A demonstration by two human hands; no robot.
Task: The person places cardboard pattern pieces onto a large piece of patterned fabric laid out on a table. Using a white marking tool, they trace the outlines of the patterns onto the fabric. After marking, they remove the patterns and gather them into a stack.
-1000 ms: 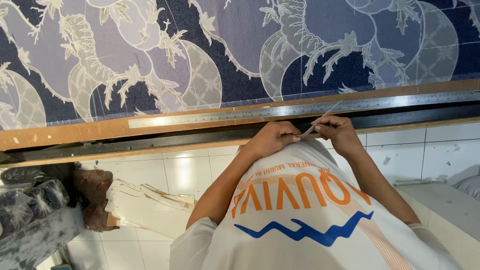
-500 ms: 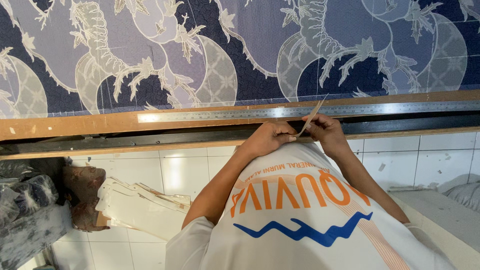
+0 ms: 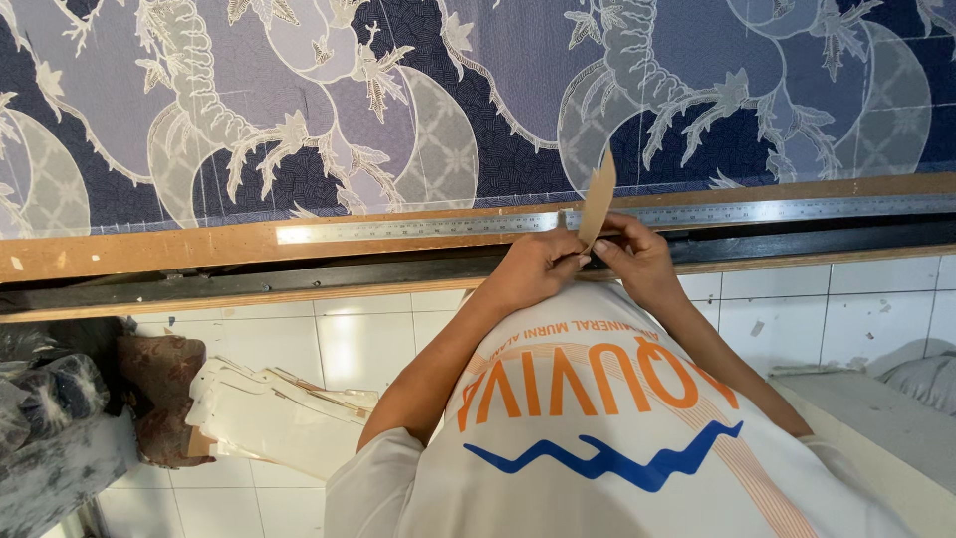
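Note:
My left hand (image 3: 538, 267) and my right hand (image 3: 637, 254) meet at the near edge of a wooden table (image 3: 149, 249). Both pinch the lower end of a thin tan strip (image 3: 597, 204), which stands nearly upright between them. Just past my fingers, a long metal ruler (image 3: 428, 228) lies along the table edge. Beyond it, a dark blue cloth (image 3: 518, 149) with pale floral and leaf patterns is spread flat over the table. My white printed shirt (image 3: 597, 448) fills the lower middle of the view.
Below the table is a white tiled floor (image 3: 329, 339). A stack of cream paper pattern pieces (image 3: 269, 418) lies there beside a brown cloth (image 3: 164, 394) and a grey bundle (image 3: 50, 448) at the left. A pale raised surface (image 3: 886, 408) sits at the lower right.
The tan strip has swung up from a low slant over the ruler to nearly upright. Both hands have stayed at the table edge, closer together on the strip's base.

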